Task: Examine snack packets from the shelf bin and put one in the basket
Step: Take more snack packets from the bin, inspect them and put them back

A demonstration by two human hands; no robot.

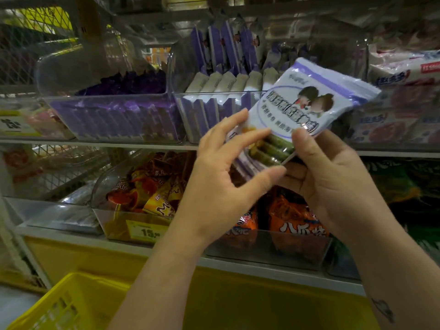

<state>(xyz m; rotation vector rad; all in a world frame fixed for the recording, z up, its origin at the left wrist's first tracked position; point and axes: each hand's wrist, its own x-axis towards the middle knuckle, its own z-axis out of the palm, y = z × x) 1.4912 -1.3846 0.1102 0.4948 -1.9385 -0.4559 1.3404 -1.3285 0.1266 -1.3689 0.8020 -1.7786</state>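
A white and purple snack packet (307,101) with cartoon figures and green sticks printed on it is held up in front of the shelf. My right hand (333,182) pinches its lower edge, thumb on the front and fingers behind. My left hand (223,172) touches the packet's lower left side with spread, slightly bent fingers. Behind it stands the clear shelf bin (214,115) holding several similar purple and white packets upright. A yellow basket (69,303) sits at the bottom left, below my left forearm.
A second clear bin (107,110) of dark purple packets stands to the left. On the lower shelf, bins hold orange and red snack bags (152,191). Pink and white packs (404,96) fill the right of the upper shelf. A yellow shelf base (95,258) runs below.
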